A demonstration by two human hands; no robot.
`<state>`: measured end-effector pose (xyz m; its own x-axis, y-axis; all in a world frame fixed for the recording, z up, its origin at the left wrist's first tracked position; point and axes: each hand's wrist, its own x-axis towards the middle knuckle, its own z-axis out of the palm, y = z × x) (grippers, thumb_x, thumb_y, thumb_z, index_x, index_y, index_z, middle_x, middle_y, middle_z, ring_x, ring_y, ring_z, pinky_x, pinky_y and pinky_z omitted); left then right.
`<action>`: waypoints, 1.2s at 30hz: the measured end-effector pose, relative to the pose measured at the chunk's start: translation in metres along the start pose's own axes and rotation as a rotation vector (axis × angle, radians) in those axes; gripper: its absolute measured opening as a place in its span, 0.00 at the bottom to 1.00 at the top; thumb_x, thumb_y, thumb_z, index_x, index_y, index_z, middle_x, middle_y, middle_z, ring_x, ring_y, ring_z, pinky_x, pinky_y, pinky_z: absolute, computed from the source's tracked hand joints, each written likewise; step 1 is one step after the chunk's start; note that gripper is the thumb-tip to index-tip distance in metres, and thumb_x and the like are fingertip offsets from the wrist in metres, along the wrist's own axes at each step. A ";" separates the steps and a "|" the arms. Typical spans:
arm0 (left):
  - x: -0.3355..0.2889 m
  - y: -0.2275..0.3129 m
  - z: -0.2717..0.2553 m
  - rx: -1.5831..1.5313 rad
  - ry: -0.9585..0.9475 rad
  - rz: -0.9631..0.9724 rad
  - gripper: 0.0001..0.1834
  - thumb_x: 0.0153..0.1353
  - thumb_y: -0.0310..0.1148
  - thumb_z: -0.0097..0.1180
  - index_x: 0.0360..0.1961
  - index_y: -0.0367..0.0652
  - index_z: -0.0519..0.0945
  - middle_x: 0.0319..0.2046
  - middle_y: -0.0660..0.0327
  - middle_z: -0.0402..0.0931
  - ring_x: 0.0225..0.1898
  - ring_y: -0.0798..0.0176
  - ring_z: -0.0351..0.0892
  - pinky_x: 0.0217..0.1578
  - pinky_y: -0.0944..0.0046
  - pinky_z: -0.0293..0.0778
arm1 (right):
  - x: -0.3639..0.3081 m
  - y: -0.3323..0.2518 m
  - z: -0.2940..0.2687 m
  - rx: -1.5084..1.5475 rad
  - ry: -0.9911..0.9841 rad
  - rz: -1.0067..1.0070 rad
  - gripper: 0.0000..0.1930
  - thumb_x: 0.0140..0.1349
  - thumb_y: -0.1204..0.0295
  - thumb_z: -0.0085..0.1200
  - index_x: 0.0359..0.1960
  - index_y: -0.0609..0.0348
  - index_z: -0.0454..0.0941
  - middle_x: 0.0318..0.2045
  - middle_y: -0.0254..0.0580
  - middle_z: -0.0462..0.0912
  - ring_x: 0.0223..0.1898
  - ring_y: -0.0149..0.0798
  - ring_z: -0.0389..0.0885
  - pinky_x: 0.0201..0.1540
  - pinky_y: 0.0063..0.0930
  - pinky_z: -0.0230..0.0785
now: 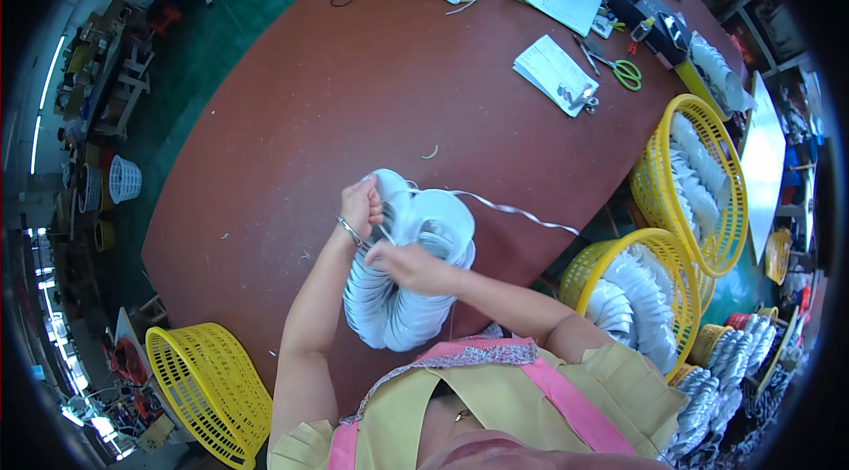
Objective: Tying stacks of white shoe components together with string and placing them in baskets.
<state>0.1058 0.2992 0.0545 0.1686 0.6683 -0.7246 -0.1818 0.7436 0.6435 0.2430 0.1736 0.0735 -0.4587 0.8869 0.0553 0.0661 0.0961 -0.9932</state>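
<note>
Head view: a person works with both hands over a bundle of white stacked pieces (398, 302) resting on the near middle of a reddish-brown surface (292, 134). The left hand (361, 205), a bracelet at its wrist, curls its fingers at the bundle's far left side; the right hand (411, 267), blurred, lies bent over the bundle's middle. Whether either grips anything cannot be told. A thin white strip (522, 211) trails right from the bundle. Yellow baskets (579, 271) holding similar white pieces stand at right; another yellow basket (212, 390) sits near left. Green-handled scissors (628, 74) lie far right, beside clipped papers (553, 70).
</note>
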 end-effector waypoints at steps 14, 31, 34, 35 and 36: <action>0.023 -0.018 0.004 -0.060 0.254 -0.013 0.21 0.69 0.39 0.48 0.18 0.56 0.59 0.11 0.74 0.52 0.10 0.77 0.46 0.11 0.70 0.42 | -0.072 -0.037 -0.018 0.167 -0.002 -0.083 0.07 0.65 0.80 0.47 0.42 0.61 0.76 0.36 0.44 0.83 0.41 0.42 0.83 0.45 0.31 0.73; -0.075 -0.033 0.088 1.623 -0.321 0.946 0.16 0.69 0.38 0.44 0.30 0.37 0.76 0.26 0.49 0.80 0.30 0.43 0.80 0.31 0.49 0.74 | -0.034 -0.022 -0.083 0.833 0.467 0.040 0.17 0.75 0.68 0.41 0.61 0.60 0.68 0.26 0.33 0.75 0.31 0.27 0.75 0.43 0.26 0.68; -0.066 -0.024 0.082 1.552 -0.208 0.805 0.17 0.69 0.37 0.41 0.33 0.35 0.77 0.27 0.44 0.79 0.33 0.38 0.80 0.36 0.45 0.75 | -0.028 -0.032 -0.072 0.302 0.657 -0.075 0.18 0.76 0.68 0.40 0.62 0.61 0.69 0.50 0.41 0.80 0.44 0.30 0.80 0.54 0.28 0.70; -0.063 -0.023 0.076 1.432 -0.208 0.826 0.18 0.70 0.38 0.39 0.34 0.35 0.76 0.26 0.43 0.79 0.33 0.38 0.80 0.36 0.45 0.75 | -0.034 -0.029 -0.073 0.297 0.653 -0.075 0.18 0.76 0.68 0.40 0.62 0.61 0.69 0.50 0.41 0.80 0.44 0.30 0.80 0.54 0.28 0.70; -0.062 -0.024 0.073 1.295 -0.158 0.822 0.20 0.71 0.39 0.40 0.29 0.36 0.77 0.23 0.45 0.78 0.30 0.40 0.79 0.33 0.47 0.73 | -0.042 -0.021 -0.077 0.276 0.643 0.122 0.17 0.75 0.69 0.41 0.60 0.60 0.72 0.50 0.40 0.80 0.45 0.32 0.80 0.52 0.29 0.72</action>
<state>0.1702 0.2416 0.1016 0.5592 0.8235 -0.0957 0.6509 -0.3645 0.6659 0.3289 0.1692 0.0998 0.1570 0.9832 -0.0929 -0.1819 -0.0637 -0.9813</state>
